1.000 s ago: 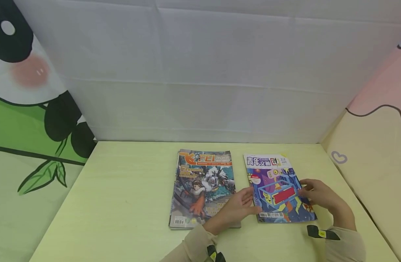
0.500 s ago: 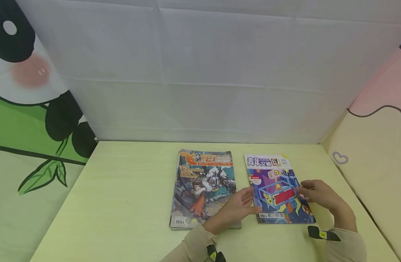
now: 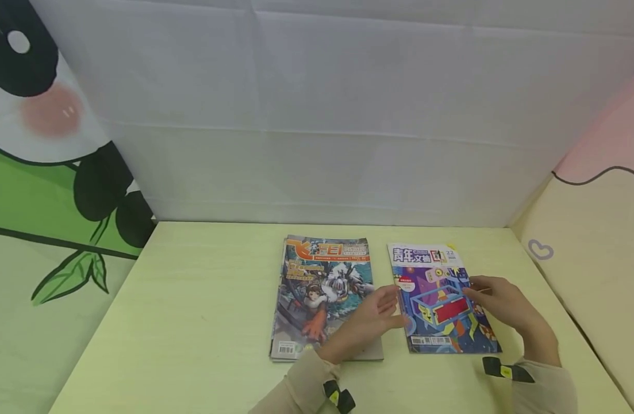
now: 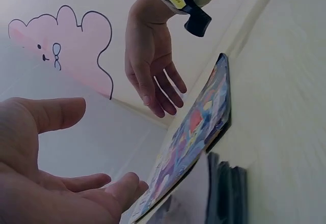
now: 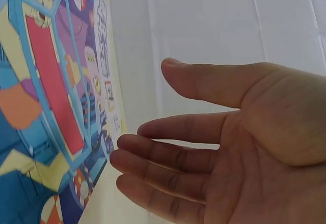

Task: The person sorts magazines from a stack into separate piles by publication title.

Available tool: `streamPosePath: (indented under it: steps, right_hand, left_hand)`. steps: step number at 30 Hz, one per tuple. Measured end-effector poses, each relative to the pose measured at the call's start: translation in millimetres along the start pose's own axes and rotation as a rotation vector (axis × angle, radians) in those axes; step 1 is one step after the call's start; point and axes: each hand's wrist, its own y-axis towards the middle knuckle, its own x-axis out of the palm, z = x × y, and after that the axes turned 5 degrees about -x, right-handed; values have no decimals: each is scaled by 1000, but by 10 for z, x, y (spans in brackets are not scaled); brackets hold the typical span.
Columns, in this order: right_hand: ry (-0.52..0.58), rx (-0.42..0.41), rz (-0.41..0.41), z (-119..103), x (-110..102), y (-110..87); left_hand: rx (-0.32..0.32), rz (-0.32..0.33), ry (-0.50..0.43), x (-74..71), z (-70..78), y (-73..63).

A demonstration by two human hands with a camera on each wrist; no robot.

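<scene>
Purple and blue, a rectangular paper magazine (image 3: pixel 443 310) lies flat on the pale yellow counter (image 3: pixel 208 322), a gap separating its left edge from the grey-blue magazine stack (image 3: pixel 322 287). The left hand (image 3: pixel 367 319) and right hand (image 3: pixel 505 302) flank its side edges, fingers released and relaxed.

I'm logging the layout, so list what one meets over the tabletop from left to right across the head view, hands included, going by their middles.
Stack of magazines → left hand → purple-and-blue magazine → right hand.
</scene>
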Motion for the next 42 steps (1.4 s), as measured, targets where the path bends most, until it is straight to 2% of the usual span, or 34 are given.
streamPosePath:
  steps: [3,8,12,16,23,28,35,42]
  right_hand:
    - [19,-12,14,-98,39,3]
    - [4,-55,59,-282,151,31]
    - [-1,-115,109,-436,246,47]
    - [29,-137,138,-594,332,64]
    - [98,-154,163,-847,523,139]
    - [103,-180,180,-979,659,192]
    - [94,-138,231,-1142,814,223]
    - [138,-166,192,-1252,963,237]
  left_hand:
    - [39,1,-23,-92,50,1]
    - [93,64,-23,-267,155,-16]
    - [116,116,20,-383,234,-41]
    - [128,165,68,-516,285,-64]
    - [118,267,174,-864,365,-165]
    - [125,330,227,-1037,433,-253]
    - [105,338,272,-1196,489,-310]
    - [74,371,331,-1460,515,-425]
